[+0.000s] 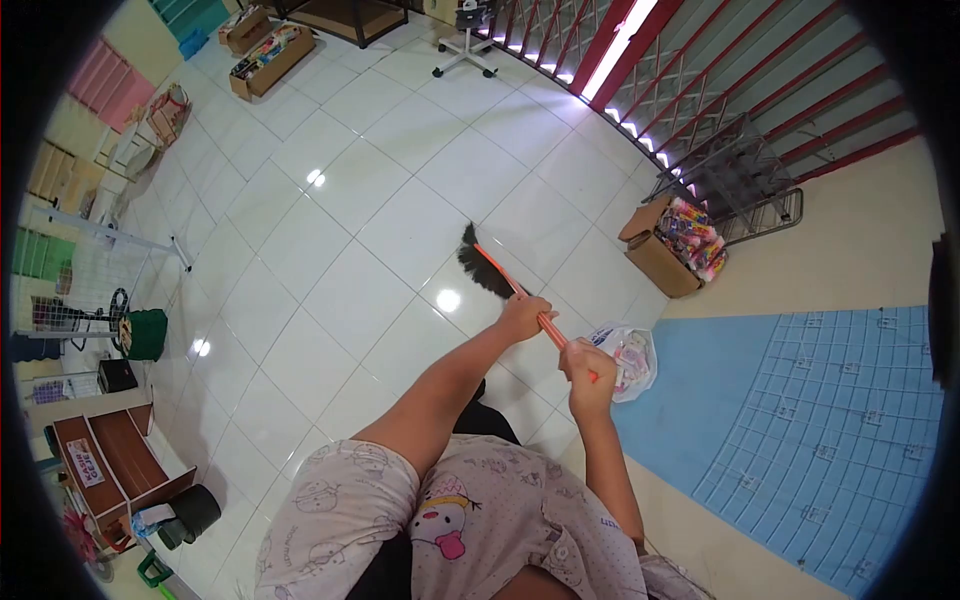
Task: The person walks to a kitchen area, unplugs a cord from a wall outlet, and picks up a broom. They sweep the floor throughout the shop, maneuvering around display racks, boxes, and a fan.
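A broom with an orange handle and dark bristles (pixel 484 268) reaches forward from my body, its head down at the white tiled floor (pixel 370 270). My left hand (pixel 524 317) is wrapped round the handle lower down, close to the bristles. Higher up, near the handle's end, my right hand (pixel 588 372) is closed on it too, with a bit of orange showing by the fingers. Just beyond the right hand sits a white plastic bag (pixel 640 358) with pale things inside.
An open cardboard box (pixel 668 255) of colourful packets stands by the wall, near a folded metal rack (pixel 745 180) and red folding gate (pixel 690 60). A blue panel with wire grid (pixel 800 420) is at right. Left are a brown desk (pixel 125 455) and black bin (pixel 198 510).
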`<state>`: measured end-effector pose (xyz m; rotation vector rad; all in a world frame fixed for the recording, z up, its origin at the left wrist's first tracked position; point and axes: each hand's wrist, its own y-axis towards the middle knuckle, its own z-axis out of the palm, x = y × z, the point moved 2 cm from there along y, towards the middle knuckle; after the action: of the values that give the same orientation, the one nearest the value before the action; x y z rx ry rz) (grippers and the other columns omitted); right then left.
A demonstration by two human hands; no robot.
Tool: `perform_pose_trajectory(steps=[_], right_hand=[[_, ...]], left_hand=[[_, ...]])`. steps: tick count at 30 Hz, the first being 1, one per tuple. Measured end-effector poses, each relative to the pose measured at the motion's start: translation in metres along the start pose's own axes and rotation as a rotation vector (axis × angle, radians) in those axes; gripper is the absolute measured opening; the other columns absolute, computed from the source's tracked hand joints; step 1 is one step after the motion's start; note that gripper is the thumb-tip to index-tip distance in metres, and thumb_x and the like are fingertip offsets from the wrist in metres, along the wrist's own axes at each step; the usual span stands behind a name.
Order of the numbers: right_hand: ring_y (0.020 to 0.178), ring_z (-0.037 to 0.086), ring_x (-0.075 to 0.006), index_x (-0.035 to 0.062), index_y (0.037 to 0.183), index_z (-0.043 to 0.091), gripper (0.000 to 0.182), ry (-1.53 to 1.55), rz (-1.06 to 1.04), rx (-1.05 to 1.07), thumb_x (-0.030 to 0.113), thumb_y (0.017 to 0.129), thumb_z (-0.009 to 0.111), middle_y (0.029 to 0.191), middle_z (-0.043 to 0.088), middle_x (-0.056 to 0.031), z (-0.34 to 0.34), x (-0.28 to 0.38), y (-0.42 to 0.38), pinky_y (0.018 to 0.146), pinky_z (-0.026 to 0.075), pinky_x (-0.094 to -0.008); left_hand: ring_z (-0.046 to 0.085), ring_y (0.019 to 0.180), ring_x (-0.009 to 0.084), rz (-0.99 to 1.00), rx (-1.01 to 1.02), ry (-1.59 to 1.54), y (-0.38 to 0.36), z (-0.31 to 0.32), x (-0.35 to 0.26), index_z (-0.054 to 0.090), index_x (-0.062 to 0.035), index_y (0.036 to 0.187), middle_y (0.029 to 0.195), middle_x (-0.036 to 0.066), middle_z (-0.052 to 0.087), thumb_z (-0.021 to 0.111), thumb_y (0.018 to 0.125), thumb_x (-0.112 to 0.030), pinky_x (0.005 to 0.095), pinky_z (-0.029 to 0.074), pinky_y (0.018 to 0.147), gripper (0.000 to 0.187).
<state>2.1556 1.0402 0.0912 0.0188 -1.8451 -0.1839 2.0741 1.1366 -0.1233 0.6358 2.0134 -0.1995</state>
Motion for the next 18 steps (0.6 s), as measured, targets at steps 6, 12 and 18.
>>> perform_pose_trajectory(steps=[6,12,18], right_hand=[[0.052,0.042,-0.0214,0.0006,0.057,0.045,0.029,0.046,-0.295,0.250,0.004,0.085,0.051,0.053,0.043,-0.0064,-0.012,0.071,0.035,0.064,0.040,-0.0317],[0.059,0.048,-0.0158,0.0023,0.058,0.047,0.041,0.471,0.317,0.301,0.023,0.093,0.047,0.060,0.050,-0.0047,0.002,0.050,0.077,0.066,0.040,-0.0295],[0.064,0.052,-0.0172,0.0059,0.054,0.041,0.050,0.395,0.514,0.202,0.028,0.099,0.041,0.056,0.047,-0.0054,0.049,-0.042,0.117,0.070,0.045,-0.0326]], left_hand=[[0.056,0.066,0.0340,-0.065,-0.055,0.092,-0.014,-0.071,-0.057,0.052,-0.0053,0.059,0.062,0.012,0.056,0.059,0.086,-0.025,0.0442,0.039,0.070,0.034],[0.060,0.069,0.0335,-0.335,0.004,0.284,-0.063,-0.123,-0.024,0.059,-0.0065,0.062,0.065,0.014,0.061,0.057,0.086,-0.029,0.0438,0.040,0.073,0.033],[0.064,0.081,0.0296,-0.507,0.254,0.456,-0.062,-0.125,0.066,0.066,-0.0126,0.074,0.079,0.010,0.066,0.054,0.084,-0.038,0.0537,0.037,0.084,0.029]])
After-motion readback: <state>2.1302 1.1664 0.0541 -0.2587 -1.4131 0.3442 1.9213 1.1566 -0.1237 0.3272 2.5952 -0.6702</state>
